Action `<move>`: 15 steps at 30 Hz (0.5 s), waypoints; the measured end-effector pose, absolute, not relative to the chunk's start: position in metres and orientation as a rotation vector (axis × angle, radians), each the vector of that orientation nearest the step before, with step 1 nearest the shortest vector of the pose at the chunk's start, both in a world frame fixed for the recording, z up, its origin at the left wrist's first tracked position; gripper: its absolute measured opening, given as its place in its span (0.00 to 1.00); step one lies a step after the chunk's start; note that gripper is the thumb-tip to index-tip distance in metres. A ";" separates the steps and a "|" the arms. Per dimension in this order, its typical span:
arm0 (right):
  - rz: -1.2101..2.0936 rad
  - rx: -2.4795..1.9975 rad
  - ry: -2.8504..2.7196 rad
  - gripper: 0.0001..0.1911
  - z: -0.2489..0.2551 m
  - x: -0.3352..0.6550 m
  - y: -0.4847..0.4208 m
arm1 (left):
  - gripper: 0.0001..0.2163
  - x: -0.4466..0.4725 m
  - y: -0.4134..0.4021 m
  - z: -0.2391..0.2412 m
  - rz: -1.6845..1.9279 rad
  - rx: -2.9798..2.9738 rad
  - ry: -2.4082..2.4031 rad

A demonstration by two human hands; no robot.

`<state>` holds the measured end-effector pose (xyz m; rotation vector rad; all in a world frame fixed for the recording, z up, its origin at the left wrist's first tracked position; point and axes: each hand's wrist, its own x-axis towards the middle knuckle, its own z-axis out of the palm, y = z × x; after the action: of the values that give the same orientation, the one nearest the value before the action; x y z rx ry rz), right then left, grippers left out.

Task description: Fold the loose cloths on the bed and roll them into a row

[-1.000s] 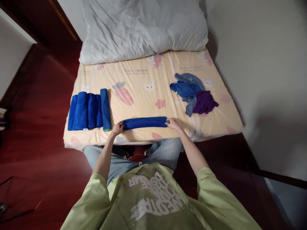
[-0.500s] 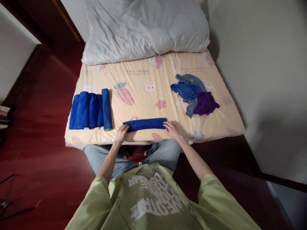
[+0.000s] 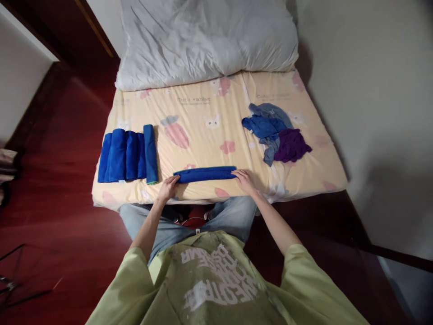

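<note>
A long blue cloth (image 3: 204, 174), rolled or folded into a narrow strip, lies crosswise near the front edge of the bed (image 3: 203, 135). My left hand (image 3: 168, 188) lies flat with its fingers stretched out, touching the strip's left end. My right hand (image 3: 244, 180) rests open at the strip's right end, fingertips on the cloth. Neither hand grips anything. A row of several rolled blue cloths (image 3: 127, 155) lies side by side at the bed's left edge.
A loose heap of blue and purple cloths (image 3: 275, 133) sits at the right of the bed. A big grey pillow (image 3: 206, 38) fills the head end. A white wall stands to the right, dark red floor to the left.
Both hands went from pinching the strip's ends to lying flat against them. The strip has become narrower and shifted slightly away from me.
</note>
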<state>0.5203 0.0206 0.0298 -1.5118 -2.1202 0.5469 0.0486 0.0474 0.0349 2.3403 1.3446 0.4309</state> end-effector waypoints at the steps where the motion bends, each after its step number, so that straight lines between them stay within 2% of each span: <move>1: 0.588 -1.520 -2.082 0.23 0.029 0.522 0.023 | 0.30 0.048 0.050 0.035 0.458 2.303 1.346; 7: 0.844 -1.650 -1.829 0.16 0.021 0.529 0.053 | 0.16 0.057 0.082 0.039 0.552 2.004 1.604; 13: 0.962 -1.987 -1.796 0.07 0.015 0.528 0.100 | 0.14 0.069 0.127 0.042 0.199 1.874 1.895; 15: 1.001 -2.048 -1.808 0.07 0.013 0.528 0.111 | 0.14 0.073 0.136 0.042 0.140 1.862 1.917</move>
<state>0.5276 0.1106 0.0132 -2.0483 -1.8083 1.0006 0.0728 0.1361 0.0419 1.8616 1.9175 0.1404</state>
